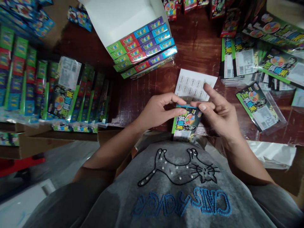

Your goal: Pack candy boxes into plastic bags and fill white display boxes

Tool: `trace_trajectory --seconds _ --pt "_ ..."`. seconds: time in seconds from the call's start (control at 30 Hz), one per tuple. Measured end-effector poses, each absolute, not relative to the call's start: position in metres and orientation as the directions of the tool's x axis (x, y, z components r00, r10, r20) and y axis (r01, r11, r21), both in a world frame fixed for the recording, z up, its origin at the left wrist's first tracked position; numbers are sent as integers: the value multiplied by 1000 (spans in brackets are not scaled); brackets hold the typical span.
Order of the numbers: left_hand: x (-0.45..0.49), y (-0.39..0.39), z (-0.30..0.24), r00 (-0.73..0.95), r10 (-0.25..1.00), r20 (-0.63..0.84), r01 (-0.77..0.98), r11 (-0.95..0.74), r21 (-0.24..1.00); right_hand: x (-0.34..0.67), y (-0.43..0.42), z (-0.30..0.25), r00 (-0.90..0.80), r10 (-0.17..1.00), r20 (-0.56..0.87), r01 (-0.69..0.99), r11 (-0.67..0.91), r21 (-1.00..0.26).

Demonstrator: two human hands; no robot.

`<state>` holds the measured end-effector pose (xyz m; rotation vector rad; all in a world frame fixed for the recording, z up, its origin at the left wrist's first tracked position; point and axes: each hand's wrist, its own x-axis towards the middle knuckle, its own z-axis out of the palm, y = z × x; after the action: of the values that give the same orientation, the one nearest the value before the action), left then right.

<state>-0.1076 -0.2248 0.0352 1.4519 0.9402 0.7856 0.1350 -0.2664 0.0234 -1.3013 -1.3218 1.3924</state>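
Note:
A black and green candy packet (187,122) with a barcode label hangs at the table's front edge, close to my body. My left hand (163,109) pinches its upper edge between thumb and fingers. On the other end of that edge, my right hand (219,115) closes its thumb and a bent finger, while its index finger points out over a white sticker sheet (190,83). Oval printed stickers in rows cover this sheet, which lies just beyond the packet. My fingers hide part of the packet's top and the sheet's near end.
An open white carton (123,19) holds stacked colourful candy boxes (147,47). More packets (65,88) stand in a row at left. Loose bagged packets (258,106) lie at right, with red packets (230,22) behind. Blue packets (79,18) lie far left.

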Motion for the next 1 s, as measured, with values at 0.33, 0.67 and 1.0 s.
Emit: trace_trajectory --seconds 0.33,0.67,1.0 --pt "-104 -224 26 482 873 70 128 -150 980 161 -242 67 -211 976 -58 248 -4 -969" --pt "-99 -227 33 477 877 60 171 -160 972 143 -202 81 -523 804 -282 656 169 -735" --pt "-104 -219 27 461 886 44 163 -133 978 157 -212 98 -581 804 -127 524 250 -814"
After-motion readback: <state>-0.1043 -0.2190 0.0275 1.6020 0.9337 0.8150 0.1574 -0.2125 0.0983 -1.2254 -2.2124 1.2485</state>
